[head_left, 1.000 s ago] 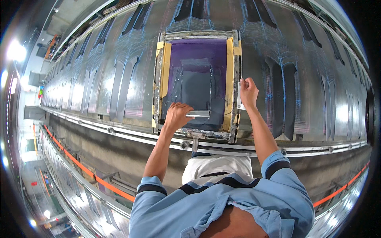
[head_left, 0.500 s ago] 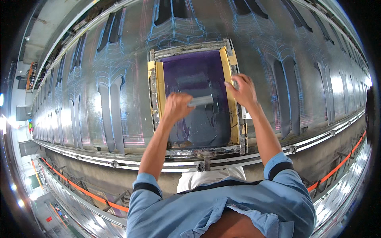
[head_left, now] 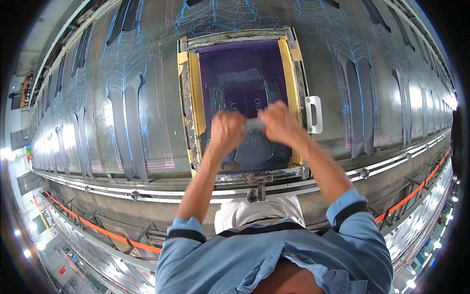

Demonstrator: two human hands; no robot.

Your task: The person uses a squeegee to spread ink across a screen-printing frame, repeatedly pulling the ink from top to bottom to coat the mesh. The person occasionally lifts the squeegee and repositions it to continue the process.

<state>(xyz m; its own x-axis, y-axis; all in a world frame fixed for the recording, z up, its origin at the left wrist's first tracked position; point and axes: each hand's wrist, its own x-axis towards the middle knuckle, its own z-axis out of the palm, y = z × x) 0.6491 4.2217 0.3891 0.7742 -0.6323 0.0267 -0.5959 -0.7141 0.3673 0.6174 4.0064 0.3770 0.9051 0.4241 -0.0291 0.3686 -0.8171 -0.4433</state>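
Observation:
A rectangular screen frame (head_left: pixel 297 68) with yellow tape and dark purple mesh (head_left: pixel 235 59) lies on the long bench. Dark grey ink and pale lettering show on the mesh. My left hand (head_left: pixel 227 128) and my right hand (head_left: pixel 280 121) are closed on a short grey squeegee (head_left: pixel 253 124) over the screen's lower middle. Both hands are motion-blurred and cover much of the tool. A white handle (head_left: pixel 315 114) sticks out from the frame's right side, beside my right forearm.
The long grey bench (head_left: pixel 171 88) carries rows of dark cut pieces (head_left: pixel 132 127) with blue and pink drawn lines. A metal rail (head_left: pixel 342 179) runs along its near edge. An orange bar (head_left: pixel 416 183) and a second shiny bench (head_left: pixel 423 215) show beyond it.
My right hand has left the frame's side handle, moved inward and closed on the squeegee beside my left hand. The screen has shifted in the view.

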